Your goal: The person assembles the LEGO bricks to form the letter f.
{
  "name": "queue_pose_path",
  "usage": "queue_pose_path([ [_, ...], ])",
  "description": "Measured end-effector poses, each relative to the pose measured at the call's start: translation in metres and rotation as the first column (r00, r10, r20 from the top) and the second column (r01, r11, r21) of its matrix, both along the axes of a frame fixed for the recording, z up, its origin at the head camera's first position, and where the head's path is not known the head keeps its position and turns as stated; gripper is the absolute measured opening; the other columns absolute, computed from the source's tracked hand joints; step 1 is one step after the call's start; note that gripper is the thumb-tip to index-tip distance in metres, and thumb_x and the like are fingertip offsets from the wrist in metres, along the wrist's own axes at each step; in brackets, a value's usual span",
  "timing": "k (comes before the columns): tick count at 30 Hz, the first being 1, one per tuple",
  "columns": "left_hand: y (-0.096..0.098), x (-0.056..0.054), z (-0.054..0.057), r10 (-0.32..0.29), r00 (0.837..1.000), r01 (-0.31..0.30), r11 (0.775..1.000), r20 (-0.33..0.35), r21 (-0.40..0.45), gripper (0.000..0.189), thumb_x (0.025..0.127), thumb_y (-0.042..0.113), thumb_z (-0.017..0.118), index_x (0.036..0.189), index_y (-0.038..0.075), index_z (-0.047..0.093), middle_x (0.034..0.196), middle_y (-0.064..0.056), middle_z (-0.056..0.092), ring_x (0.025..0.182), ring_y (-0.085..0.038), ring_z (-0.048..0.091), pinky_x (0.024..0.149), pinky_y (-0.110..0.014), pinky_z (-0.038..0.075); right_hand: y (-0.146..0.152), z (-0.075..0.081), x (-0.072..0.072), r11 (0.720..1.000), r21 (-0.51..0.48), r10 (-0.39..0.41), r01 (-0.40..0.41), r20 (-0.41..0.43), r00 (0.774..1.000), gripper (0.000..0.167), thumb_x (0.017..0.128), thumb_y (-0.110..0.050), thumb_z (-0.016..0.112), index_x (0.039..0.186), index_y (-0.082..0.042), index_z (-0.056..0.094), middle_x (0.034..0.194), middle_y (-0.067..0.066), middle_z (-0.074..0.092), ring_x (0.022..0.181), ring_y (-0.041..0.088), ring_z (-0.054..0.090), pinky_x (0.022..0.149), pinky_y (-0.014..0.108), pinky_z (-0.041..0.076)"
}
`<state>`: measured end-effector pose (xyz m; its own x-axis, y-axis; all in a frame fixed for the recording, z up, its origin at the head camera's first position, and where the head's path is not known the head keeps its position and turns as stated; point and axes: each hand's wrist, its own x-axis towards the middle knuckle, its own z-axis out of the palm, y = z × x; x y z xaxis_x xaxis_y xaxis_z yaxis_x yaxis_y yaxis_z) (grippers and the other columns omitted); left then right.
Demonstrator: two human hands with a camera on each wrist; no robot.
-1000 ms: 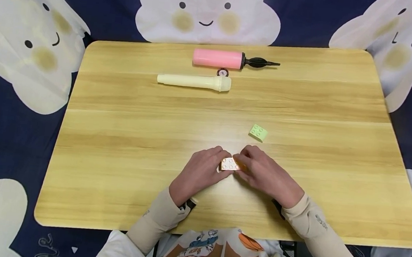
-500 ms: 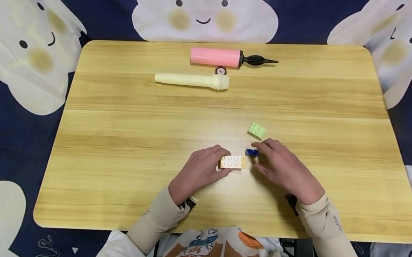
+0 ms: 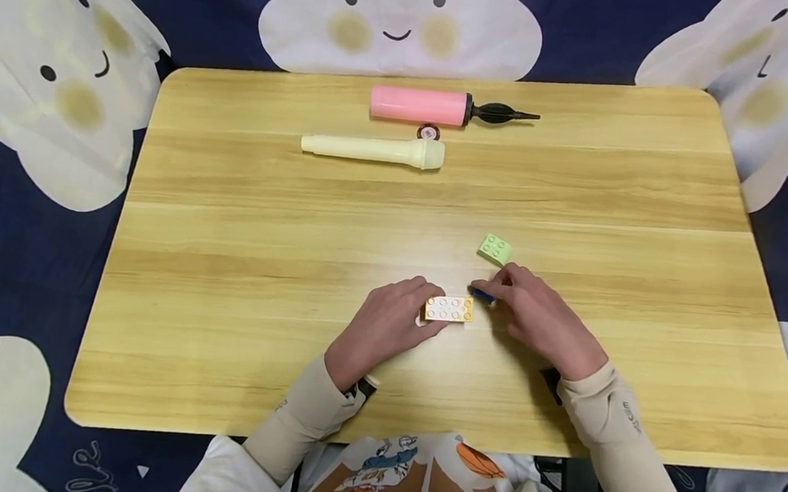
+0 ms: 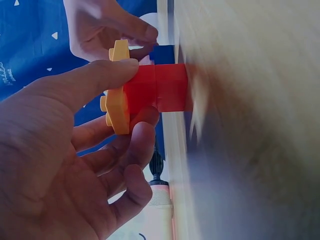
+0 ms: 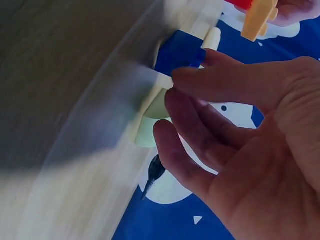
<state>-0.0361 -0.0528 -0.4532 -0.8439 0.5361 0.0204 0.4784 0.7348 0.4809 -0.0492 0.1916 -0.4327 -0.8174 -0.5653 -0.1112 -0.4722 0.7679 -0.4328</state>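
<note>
My left hand [image 3: 390, 321] grips a small stack of toy building bricks between thumb and fingers. A yellow-orange brick [image 3: 450, 309], its studs washed pale by glare in the head view, tops the stack. Beneath it in the left wrist view are red bricks [image 4: 171, 88], standing on or very near the table. Just right of the stack, my right hand [image 3: 540, 315] pinches a dark blue brick [image 5: 179, 54] with thumb and index finger, low at the tabletop. Its far end is partly covered by the fingers. A light green brick [image 3: 495, 249] lies beyond the right hand.
Toward the back of the wooden table [image 3: 260, 225] lie a pink hand pump [image 3: 418, 106] with a black nozzle, a cream toy microphone [image 3: 368, 149] and a small round dark disc [image 3: 429, 132]. A cloud-print cloth [image 3: 401, 25] surrounds the table.
The right hand let go of the stack side and moved right, uncovering the blue brick, then its fingers came together on that brick. The left hand stays on the stack.
</note>
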Motion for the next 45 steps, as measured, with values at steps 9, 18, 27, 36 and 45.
queue_pose_path([
  [9,0.0,-0.002,0.003,0.003,1.0,-0.003,1.0,0.007,0.006,0.035,0.087,0.037,0.079,0.113,0.014,0.071,0.101,0.002,0.07,0.08,-0.01,0.064,0.066,-0.027,0.051,-0.005,-0.004,-0.004,1.0,-0.012,-0.012,0.011,-0.089,0.996,0.032,0.085,0.002,0.075,0.116,0.002,0.069,0.095,0.012,0.06,0.078,0.022,0.055,0.069,0.036,0.049],
  [18,0.001,-0.001,0.0,-0.004,1.0,0.004,1.0,-0.011,0.022,0.034,0.087,0.035,0.078,0.113,0.013,0.072,0.097,0.002,0.069,0.072,-0.007,0.057,0.061,-0.024,0.048,-0.006,-0.004,-0.003,0.998,-0.022,-0.063,0.061,-0.124,0.99,0.031,0.083,-0.012,0.079,0.105,0.005,0.067,0.092,0.012,0.057,0.075,0.022,0.053,0.066,0.038,0.049],
  [27,0.0,0.0,-0.001,-0.004,1.0,0.005,0.999,-0.02,0.036,0.033,0.087,0.034,0.079,0.111,0.012,0.072,0.092,0.002,0.068,0.067,-0.006,0.052,0.057,-0.022,0.044,-0.004,0.0,-0.004,0.994,-0.085,-0.088,0.069,-0.251,0.964,0.031,0.078,-0.018,0.076,0.096,0.003,0.065,0.087,0.01,0.057,0.074,0.022,0.051,0.064,0.037,0.048],
  [36,0.0,-0.001,-0.003,0.002,1.0,-0.001,1.0,-0.01,0.021,0.035,0.087,0.038,0.078,0.112,0.014,0.072,0.098,0.003,0.07,0.074,-0.007,0.058,0.062,-0.024,0.049,-0.01,0.01,-0.002,0.988,-0.148,-0.082,0.039,-0.295,0.952,0.029,0.077,-0.02,0.075,0.094,0.001,0.065,0.086,0.01,0.058,0.076,0.02,0.054,0.063,0.036,0.05],
  [45,-0.001,0.0,-0.002,0.0,1.0,0.0,1.0,0.013,0.014,0.036,0.088,0.037,0.078,0.114,0.014,0.071,0.1,0.003,0.07,0.077,-0.007,0.06,0.064,-0.024,0.049,-0.024,0.017,0.006,0.981,-0.19,-0.001,-0.047,-0.246,0.969,0.034,0.076,-0.018,0.077,0.101,0.0,0.065,0.092,0.008,0.06,0.081,0.019,0.056,0.068,0.035,0.053],
])
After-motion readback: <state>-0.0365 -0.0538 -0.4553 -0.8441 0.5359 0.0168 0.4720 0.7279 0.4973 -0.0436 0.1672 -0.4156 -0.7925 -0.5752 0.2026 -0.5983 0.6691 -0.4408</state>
